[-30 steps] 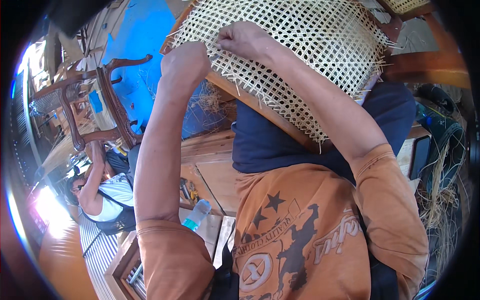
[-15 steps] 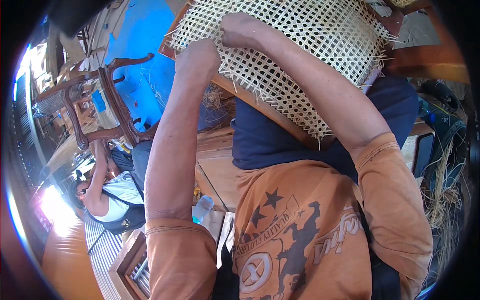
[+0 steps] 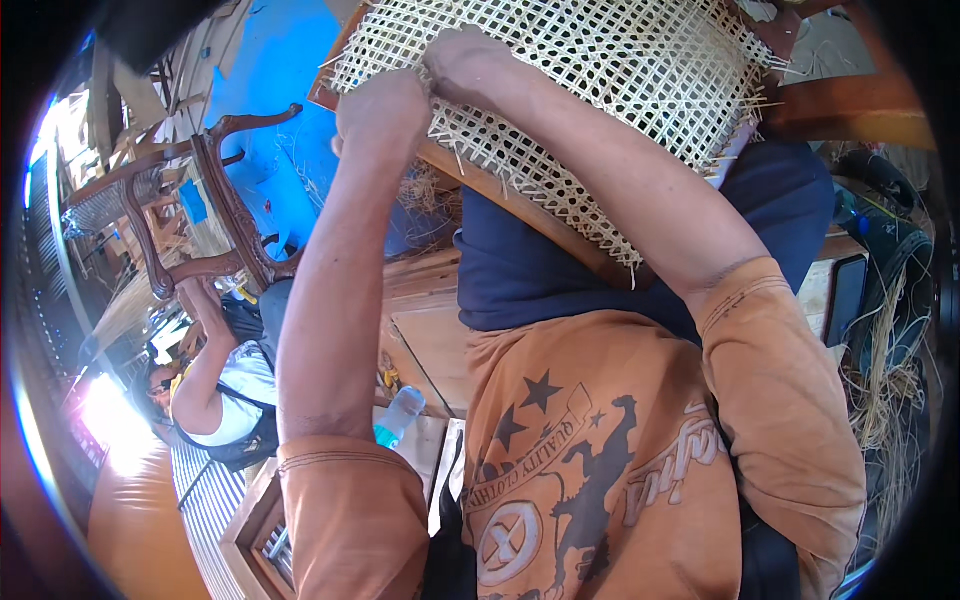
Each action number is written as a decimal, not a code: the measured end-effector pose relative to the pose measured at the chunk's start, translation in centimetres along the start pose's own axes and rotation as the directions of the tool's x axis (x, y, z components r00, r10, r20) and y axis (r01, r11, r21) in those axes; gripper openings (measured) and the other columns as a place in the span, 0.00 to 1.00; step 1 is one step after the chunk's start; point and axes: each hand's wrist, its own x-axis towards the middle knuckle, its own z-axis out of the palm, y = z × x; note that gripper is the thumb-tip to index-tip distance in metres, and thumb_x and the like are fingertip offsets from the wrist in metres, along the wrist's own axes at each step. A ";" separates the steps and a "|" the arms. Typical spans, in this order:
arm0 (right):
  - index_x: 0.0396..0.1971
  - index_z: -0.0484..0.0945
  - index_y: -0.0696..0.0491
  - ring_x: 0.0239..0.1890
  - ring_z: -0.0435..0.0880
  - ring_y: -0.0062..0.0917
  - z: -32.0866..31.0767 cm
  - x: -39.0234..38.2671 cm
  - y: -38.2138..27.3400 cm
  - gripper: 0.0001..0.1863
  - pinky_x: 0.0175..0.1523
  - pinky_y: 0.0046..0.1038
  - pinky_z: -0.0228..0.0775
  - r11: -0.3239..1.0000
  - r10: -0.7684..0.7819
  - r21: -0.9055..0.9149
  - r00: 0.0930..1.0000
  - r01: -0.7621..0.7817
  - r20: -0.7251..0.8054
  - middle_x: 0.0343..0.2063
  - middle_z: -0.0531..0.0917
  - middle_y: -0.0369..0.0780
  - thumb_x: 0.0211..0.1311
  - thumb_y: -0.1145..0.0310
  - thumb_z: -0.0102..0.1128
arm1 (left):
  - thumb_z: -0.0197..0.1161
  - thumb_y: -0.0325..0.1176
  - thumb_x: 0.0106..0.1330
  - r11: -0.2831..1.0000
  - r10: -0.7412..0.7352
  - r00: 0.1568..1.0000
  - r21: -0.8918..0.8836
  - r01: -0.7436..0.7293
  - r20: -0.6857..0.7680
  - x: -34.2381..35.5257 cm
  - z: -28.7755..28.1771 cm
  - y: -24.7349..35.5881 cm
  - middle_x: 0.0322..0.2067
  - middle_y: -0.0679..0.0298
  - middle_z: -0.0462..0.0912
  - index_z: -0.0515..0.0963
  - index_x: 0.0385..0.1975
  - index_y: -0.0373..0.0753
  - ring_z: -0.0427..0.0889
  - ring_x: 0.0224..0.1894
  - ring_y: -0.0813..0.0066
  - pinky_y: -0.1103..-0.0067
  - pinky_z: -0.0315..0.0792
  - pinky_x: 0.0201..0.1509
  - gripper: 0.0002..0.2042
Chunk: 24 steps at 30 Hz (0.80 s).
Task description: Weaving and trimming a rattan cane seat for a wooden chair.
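A woven cane panel (image 3: 640, 110) in a wooden frame (image 3: 480, 175) rests across my lap, with loose strand ends sticking out along its edges. My left hand (image 3: 385, 110) is closed at the near left edge of the panel, its fingertips turned away from view. Just to its right and a little higher, my right hand (image 3: 468, 62) rests on the weave with curled fingers. Whatever either hand grips is too small or hidden to make out.
A person (image 3: 215, 390) sits at the left beside a carved chair frame (image 3: 235, 200). Blue sheeting (image 3: 260, 60) lies beyond. A plastic bottle (image 3: 400, 410) is near my left elbow, a phone (image 3: 845, 300) at the right among fibre scraps (image 3: 880, 400), and a wooden beam (image 3: 850, 110) upper right.
Over the last second my right hand has risen slightly toward the far side of the weave. My left hand moved right, then slightly back up and left. Both stay closed.
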 end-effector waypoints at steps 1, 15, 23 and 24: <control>0.38 0.81 0.52 0.47 0.78 0.37 0.2 -0.2 0.1 0.13 0.48 0.35 0.73 1.000 0.007 -0.013 1.000 -0.007 -0.020 0.42 0.80 0.44 0.52 0.67 0.55 | 0.51 0.31 0.56 1.000 -0.020 1.000 0.023 0.020 -0.024 -0.3 -0.3 -0.4 0.34 0.46 0.81 0.81 0.31 0.33 0.81 0.38 0.52 0.64 0.75 0.40 0.12; 0.33 0.80 0.54 0.25 0.75 0.17 -3.6 -9.7 10.6 0.18 0.32 0.19 0.68 0.729 0.320 0.682 0.913 -0.067 -0.252 0.23 0.78 0.35 0.60 0.52 0.56 | 0.51 0.43 0.63 0.893 -0.371 0.906 -0.346 0.288 -0.205 -3.2 -3.3 -8.0 0.32 0.50 0.79 0.76 0.34 0.35 0.78 0.36 0.51 0.63 0.71 0.40 0.16; 0.64 0.50 0.59 0.52 0.70 0.21 -0.7 -17.1 2.1 0.38 0.59 0.24 0.59 -0.175 -0.048 0.984 0.998 -0.046 0.038 0.49 0.74 0.40 0.61 0.57 0.55 | 0.51 0.33 0.63 0.439 0.264 0.894 -0.781 -0.445 -0.361 -5.5 -0.2 5.9 0.19 0.50 0.72 0.72 0.22 0.33 0.72 0.24 0.52 0.63 0.65 0.29 0.11; 0.64 0.50 0.59 0.52 0.70 0.21 -0.7 -16.9 2.7 0.38 0.59 0.24 0.59 -0.171 -0.045 0.984 0.998 -0.045 0.038 0.49 0.74 0.40 0.61 0.57 0.55 | 0.51 0.34 0.63 0.434 0.307 0.876 -0.764 -0.477 -0.372 -4.8 0.0 5.7 0.18 0.51 0.72 0.72 0.20 0.34 0.71 0.23 0.52 0.62 0.64 0.29 0.12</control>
